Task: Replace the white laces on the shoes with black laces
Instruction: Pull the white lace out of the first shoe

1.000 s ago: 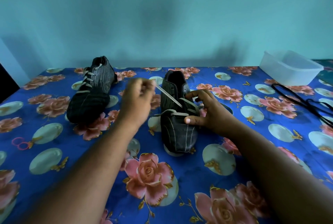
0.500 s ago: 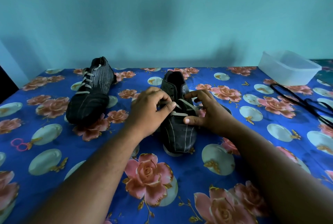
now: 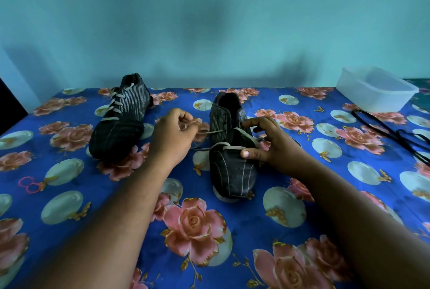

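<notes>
Head view shows the left hand (image 3: 173,136) pinching a strand of the white lace (image 3: 210,132) just left of the near shoe (image 3: 230,156), while the right hand (image 3: 271,144) steadies that shoe, thumb pressed on its vamp and fingers curled over the tongue. To my eye the strand should be drawn sideways, smoothly, one eyelet at a time, with the shoe pinned down. Upper eyelets look empty, lower rows threaded; the far shoe (image 3: 121,118) is fully laced, and the black laces (image 3: 393,135) lie well apart at right.
</notes>
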A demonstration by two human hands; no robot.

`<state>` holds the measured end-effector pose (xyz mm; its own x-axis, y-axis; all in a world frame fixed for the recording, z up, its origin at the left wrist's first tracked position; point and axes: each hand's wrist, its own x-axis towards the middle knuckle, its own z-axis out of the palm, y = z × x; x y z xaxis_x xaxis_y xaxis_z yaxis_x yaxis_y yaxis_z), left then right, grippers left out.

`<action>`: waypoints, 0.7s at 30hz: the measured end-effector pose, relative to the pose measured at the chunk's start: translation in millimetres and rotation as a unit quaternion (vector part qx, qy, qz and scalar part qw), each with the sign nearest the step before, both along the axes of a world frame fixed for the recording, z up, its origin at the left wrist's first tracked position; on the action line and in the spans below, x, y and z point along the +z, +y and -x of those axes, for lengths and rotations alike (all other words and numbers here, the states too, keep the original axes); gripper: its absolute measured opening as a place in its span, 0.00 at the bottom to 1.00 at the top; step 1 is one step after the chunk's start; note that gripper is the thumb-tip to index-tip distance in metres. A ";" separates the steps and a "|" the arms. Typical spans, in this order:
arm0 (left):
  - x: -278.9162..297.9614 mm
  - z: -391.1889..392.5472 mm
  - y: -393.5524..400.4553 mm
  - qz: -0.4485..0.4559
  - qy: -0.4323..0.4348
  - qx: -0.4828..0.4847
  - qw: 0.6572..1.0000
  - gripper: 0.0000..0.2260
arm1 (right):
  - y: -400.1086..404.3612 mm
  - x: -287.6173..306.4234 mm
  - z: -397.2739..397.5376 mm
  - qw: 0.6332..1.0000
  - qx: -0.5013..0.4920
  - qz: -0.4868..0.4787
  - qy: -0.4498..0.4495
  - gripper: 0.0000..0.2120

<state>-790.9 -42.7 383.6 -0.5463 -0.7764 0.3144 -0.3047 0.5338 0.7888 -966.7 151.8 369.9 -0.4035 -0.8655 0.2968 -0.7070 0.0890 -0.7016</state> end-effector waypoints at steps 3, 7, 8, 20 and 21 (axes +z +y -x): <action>-4.5 2.0 -1.6 0.042 -0.001 -0.084 0.996 0.17 | -0.7 -1.1 1.3 0.999 0.000 0.041 0.007 0.28; -5.0 -0.2 9.9 0.007 0.009 -0.238 0.971 0.26 | -5.1 4.0 -6.0 0.988 0.025 0.120 0.095 0.17; -5.8 -0.3 12.3 0.014 -0.011 -0.256 0.966 0.29 | -6.5 5.2 -8.6 0.984 0.033 0.127 0.118 0.14; -10.5 -0.2 11.4 0.034 -0.156 -0.303 0.939 0.55 | -8.4 8.0 -21.3 0.994 0.046 0.074 0.062 0.03; -10.1 0.3 12.2 0.037 -0.162 -0.300 0.939 0.55 | -8.4 9.8 -22.4 0.995 0.053 0.075 0.028 0.02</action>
